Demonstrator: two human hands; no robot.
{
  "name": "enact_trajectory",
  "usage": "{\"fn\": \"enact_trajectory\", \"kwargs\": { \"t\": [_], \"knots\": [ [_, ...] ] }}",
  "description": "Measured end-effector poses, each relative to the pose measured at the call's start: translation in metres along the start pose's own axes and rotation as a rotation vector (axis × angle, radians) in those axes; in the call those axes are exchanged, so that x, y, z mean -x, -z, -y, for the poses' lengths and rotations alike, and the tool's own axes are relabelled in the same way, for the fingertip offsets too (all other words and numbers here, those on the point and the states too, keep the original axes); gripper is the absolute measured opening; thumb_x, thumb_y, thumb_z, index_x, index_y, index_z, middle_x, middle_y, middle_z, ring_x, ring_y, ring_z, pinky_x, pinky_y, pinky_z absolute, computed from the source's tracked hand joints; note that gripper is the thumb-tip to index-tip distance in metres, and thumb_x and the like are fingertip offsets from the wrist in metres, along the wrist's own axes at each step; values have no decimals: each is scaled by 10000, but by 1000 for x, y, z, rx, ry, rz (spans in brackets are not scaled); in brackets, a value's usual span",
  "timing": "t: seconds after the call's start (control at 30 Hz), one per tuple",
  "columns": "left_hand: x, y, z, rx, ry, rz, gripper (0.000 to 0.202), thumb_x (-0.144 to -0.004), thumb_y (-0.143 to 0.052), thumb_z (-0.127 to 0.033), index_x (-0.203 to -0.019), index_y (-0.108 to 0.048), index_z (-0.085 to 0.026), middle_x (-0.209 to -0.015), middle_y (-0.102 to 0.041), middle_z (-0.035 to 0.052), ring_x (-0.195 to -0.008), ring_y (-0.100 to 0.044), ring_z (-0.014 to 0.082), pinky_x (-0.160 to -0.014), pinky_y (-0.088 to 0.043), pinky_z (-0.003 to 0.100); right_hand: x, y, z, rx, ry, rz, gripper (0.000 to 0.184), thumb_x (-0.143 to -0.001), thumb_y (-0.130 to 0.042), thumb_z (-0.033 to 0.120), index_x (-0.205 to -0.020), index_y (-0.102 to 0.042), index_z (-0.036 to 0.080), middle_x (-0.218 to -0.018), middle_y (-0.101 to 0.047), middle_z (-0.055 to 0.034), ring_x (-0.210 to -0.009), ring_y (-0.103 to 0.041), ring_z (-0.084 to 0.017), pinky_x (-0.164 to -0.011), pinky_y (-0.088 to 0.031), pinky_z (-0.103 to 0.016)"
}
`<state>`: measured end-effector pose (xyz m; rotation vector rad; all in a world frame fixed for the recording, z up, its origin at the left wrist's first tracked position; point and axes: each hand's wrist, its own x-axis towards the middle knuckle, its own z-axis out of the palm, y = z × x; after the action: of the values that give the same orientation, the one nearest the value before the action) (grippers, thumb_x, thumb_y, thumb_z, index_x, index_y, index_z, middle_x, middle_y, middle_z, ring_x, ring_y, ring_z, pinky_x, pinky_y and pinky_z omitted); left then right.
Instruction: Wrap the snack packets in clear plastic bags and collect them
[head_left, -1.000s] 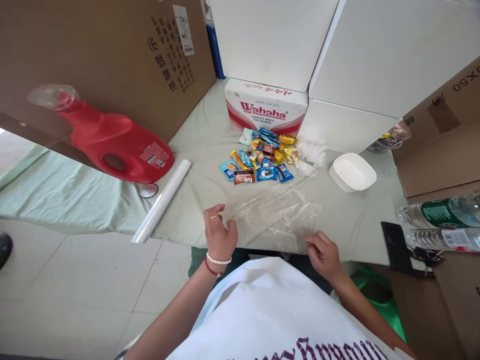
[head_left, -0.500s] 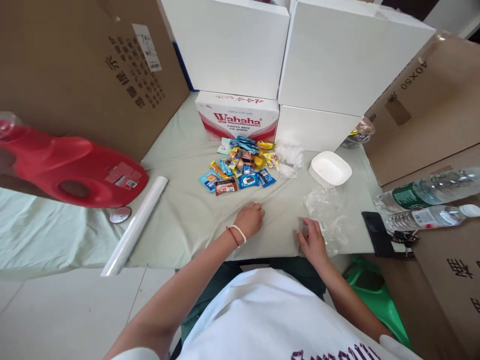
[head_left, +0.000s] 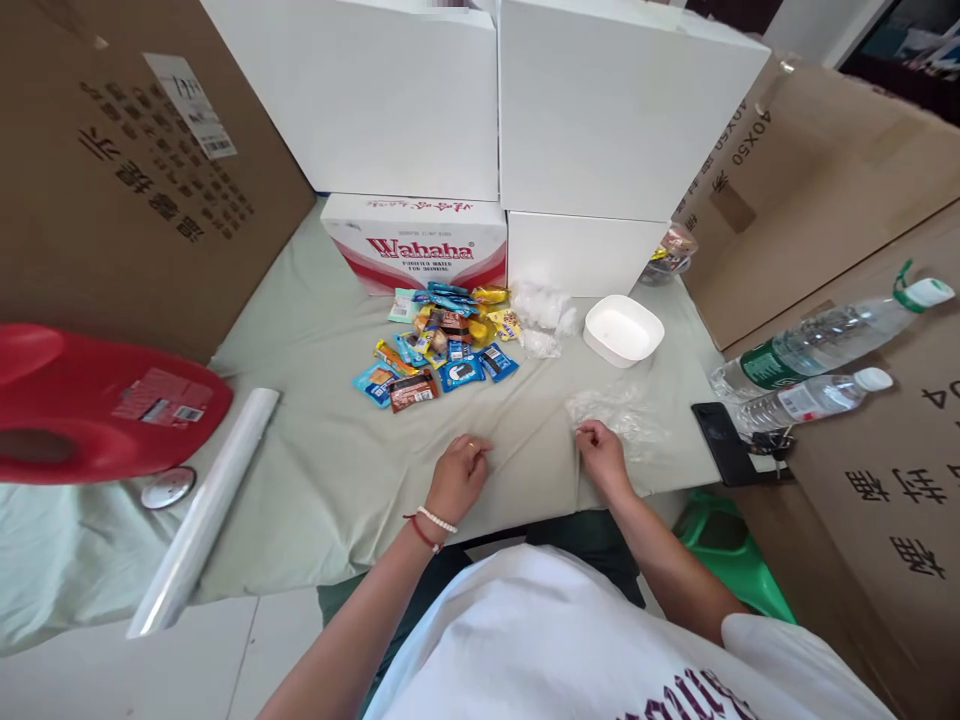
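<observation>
My left hand (head_left: 459, 475) rests low over the cloth, fingers loosely curled and a little apart, with nothing seen in it. White beads and a red cord circle that wrist. My right hand (head_left: 602, 460) has its fingers drawn together at the near left edge of a crumpled clear plastic bag (head_left: 630, 420); whether anything is between the fingertips is hidden. Beyond my left hand lies a pile of small wrapped snacks (head_left: 448, 345) in blue, brown and yellow packets. A white plastic bowl (head_left: 624, 345) and bunched thin plastic (head_left: 541, 318) sit to the pile's right.
A Wahaba-printed carton (head_left: 420, 240) and white boxes (head_left: 585, 250) wall the back. At left are a red jug (head_left: 112, 400), a round lid (head_left: 168, 487) and a white roll (head_left: 206, 510). At right lie clear bottles (head_left: 810, 345) and a black phone (head_left: 720, 440). Brown cardboard (head_left: 817, 200) flanks the table.
The view has swung to the right. My left hand has loosened from a fist, while my right hand's spread fingers have drawn together near the clear bag. The snacks and bowl lie as before.
</observation>
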<state>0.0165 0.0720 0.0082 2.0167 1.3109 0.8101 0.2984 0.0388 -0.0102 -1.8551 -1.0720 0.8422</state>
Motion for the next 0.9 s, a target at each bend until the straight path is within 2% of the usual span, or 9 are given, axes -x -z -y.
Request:
{"fn": "enact_trajectory", "kwargs": {
  "t": [0.17, 0.27, 0.33, 0.43, 0.5, 0.6, 0.7, 0.8, 0.9],
  "knots": [
    [2, 7, -33, 42, 92, -198, 235, -1004, -505, -352, -1127, -655, -220, -1040, -686, 78, -914, -685, 194, -755, -596, 329, 45, -28, 26, 451, 440, 367, 255, -981, -505, 274, -1040, -743, 202, -1016, -756, -87, -930, -665, -216, -852, -465, -319],
    [4, 5, -50, -43, 64, -189, 662, -882, -703, -517, -1435, -488, -224, -1337, -604, 157, -1209, -632, 289, -926, -594, 431, 67, -47, 44, 681, 542, 524, 266, -1006, -498, 220, -1032, -760, 182, -1000, -750, -112, -919, -664, -229, -840, -460, -329],
    [6, -1, -53, -130, 78, -118, 998, -751, -819, -562, -1559, -340, -225, -1545, -454, 217, -1401, -506, 380, -1078, -515, 533, 73, -58, 52, 750, 551, 567, 276, -993, -493, 160, -1017, -767, 175, -997, -747, -113, -903, -660, -228, -814, -462, -327],
    [8, -10, -45, -193, 199, -116, 1009, -734, -830, -497, -1557, -333, -188, -1631, -348, 246, -1510, -363, 423, -1176, -411, 569, 71, -67, 58, 764, 612, 608, 301, -981, -476, 107, -1031, -767, 167, -1011, -740, -112, -917, -649, -228, -820, -473, -327],
    [5, -11, -34, -123, 315, -198, 702, -817, -734, -409, -1429, -484, -173, -1520, -489, 225, -1436, -459, 377, -1148, -433, 519, 68, -67, 57, 755, 686, 610, 298, -994, -465, 119, -1034, -758, 162, -1021, -725, -117, -943, -633, -232, -853, -481, -338],
    [-3, -5, -15, 51, 466, -274, 184, -920, -551, -346, -1012, -638, -212, -1020, -701, 100, -1021, -664, 266, -943, -519, 407, 67, -64, 51, 682, 723, 583, 305, -998, -446, 130, -1058, -744, 167, -992, -699, -112, -946, -620, -231, -870, -497, -346],
    [-12, 3, 3, 136, 548, -344, 261, -979, -445, -390, -788, -542, -240, -719, -619, 12, -735, -615, 193, -750, -495, 314, 70, -56, 46, 467, 651, 530, 329, -1003, -442, 172, -1196, -708, 175, -1010, -704, -104, -933, -644, -218, -855, -527, -338],
    [-17, 10, 14, 201, 588, -439, 325, -1010, -392, -440, -760, -476, -250, -670, -579, -10, -661, -570, 171, -669, -454, 282, 73, -45, 50, 241, 539, 405, 304, -1028, -459, 280, -1207, -693, 205, -997, -722, -74, -858, -668, -195, -795, -547, -319],
    [-18, 11, 18, 256, 593, -489, 342, -1019, -388, -453, -750, -455, -252, -640, -555, -17, -627, -550, 165, -646, -436, 279, 68, -33, 69, 155, 540, 210, 290, -1051, -462, 357, -1102, -710, 216, -916, -701, -53, -787, -643, -184, -742, -534, -313]
  ]
}}
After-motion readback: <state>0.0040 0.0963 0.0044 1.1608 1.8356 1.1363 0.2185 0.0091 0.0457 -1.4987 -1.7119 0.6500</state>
